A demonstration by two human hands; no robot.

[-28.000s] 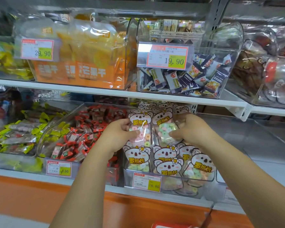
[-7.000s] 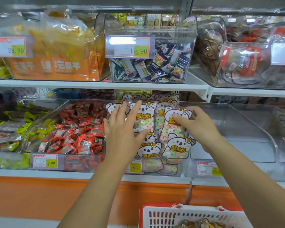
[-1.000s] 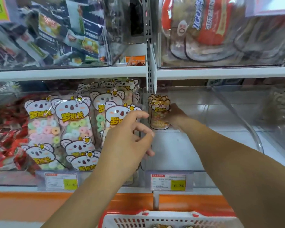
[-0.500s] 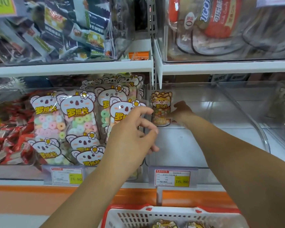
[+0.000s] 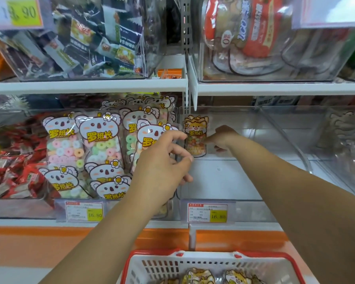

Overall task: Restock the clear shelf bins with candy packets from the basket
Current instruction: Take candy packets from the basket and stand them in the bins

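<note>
My right hand [image 5: 223, 138] reaches deep into a nearly bare clear shelf bin [image 5: 244, 177] and pinches the right edge of an orange fox candy packet [image 5: 195, 138]. The packet stands upright at the bin's back left corner. My left hand [image 5: 164, 167] hovers in front of the wall between this bin and the neighbouring bin of koala ring-candy packets [image 5: 98, 138]; its fingers are loosely curled and hold nothing. Below, a red-rimmed white basket [image 5: 213, 267] holds more fox packets [image 5: 197, 277].
A bin of red-wrapped sweets [image 5: 14, 165] sits at the far left. The upper shelf [image 5: 90, 86] carries clear bins of dark snack packs and large bagged candy. Yellow price tags [image 5: 217, 214] hang on the bin fronts. Another clear bin [image 5: 340, 152] stands at the right.
The right hand has kept the fox packet upright at the bin's back left, hardly moving. The left hand stays in place. More of the basket shows at the bottom.
</note>
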